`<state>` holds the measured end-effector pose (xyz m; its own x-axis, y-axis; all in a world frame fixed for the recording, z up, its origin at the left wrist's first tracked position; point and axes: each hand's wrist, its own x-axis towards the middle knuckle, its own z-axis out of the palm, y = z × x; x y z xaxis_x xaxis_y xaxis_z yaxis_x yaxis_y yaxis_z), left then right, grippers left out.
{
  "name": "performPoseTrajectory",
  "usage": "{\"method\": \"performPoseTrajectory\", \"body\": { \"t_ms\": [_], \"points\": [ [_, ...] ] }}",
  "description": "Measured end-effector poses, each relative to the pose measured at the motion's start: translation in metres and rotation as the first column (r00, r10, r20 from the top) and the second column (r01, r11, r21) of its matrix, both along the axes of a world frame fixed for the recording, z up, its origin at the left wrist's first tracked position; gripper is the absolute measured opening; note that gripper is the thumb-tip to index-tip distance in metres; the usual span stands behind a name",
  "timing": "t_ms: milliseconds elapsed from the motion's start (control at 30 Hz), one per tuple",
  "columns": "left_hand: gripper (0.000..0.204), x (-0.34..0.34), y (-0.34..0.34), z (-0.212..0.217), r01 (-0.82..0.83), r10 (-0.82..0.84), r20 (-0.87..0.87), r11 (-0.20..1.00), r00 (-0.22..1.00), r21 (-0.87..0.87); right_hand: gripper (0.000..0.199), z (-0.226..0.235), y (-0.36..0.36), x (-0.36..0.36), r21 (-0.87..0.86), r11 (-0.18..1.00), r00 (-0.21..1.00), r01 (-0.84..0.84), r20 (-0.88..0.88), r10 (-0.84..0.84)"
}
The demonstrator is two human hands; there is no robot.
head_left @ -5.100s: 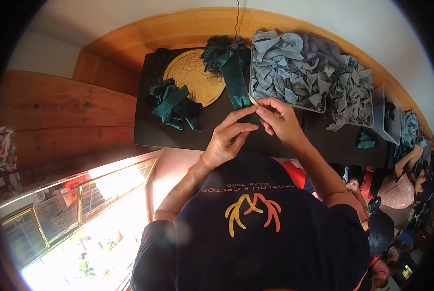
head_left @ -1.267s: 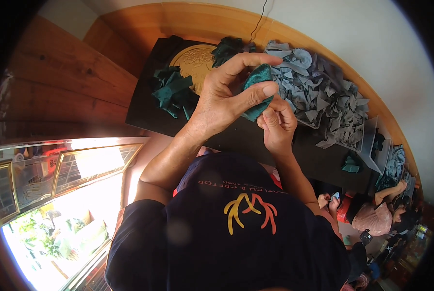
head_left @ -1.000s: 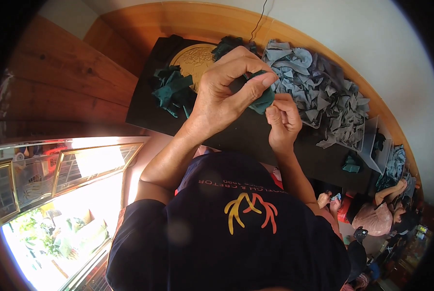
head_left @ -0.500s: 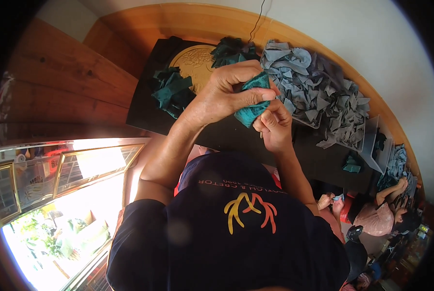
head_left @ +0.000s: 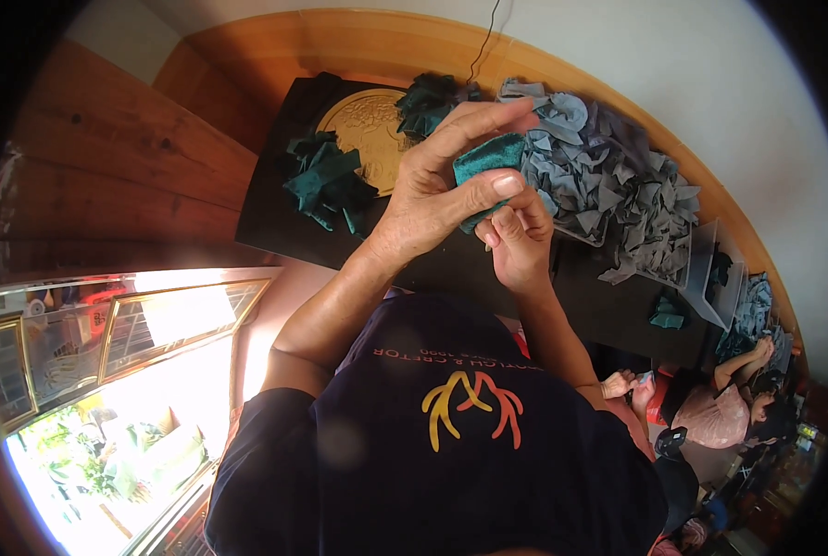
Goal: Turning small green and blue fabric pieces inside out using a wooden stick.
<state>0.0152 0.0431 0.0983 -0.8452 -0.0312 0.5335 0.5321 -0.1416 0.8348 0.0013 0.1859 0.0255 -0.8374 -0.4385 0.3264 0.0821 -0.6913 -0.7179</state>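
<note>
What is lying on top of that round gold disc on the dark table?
A clump of dark green fabric pieces overlaps the gold disc's upper right edge. The raised left hand, pinching a green fabric piece, hides the disc's right side, so anything there cannot be seen.

You get one view, from a camera on your head. It looks down over your chest at the black bench (head_left: 451, 269), quite near. The bench's far edge sits near the picture's top.
</note>
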Motion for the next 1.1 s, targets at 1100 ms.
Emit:
{"method": "performPoseTrajectory", "body": {
  "t_ms": [1100],
  "points": [
    [0.017, 0.023, 0.015, -0.031, -0.155, 0.157, 0.033, 0.986, 0.987, -0.061, 0.021, -0.020, 0.008, -0.008, 0.013, 0.999, 0.999, 0.053, -0.005, -0.053]
  ]
}}
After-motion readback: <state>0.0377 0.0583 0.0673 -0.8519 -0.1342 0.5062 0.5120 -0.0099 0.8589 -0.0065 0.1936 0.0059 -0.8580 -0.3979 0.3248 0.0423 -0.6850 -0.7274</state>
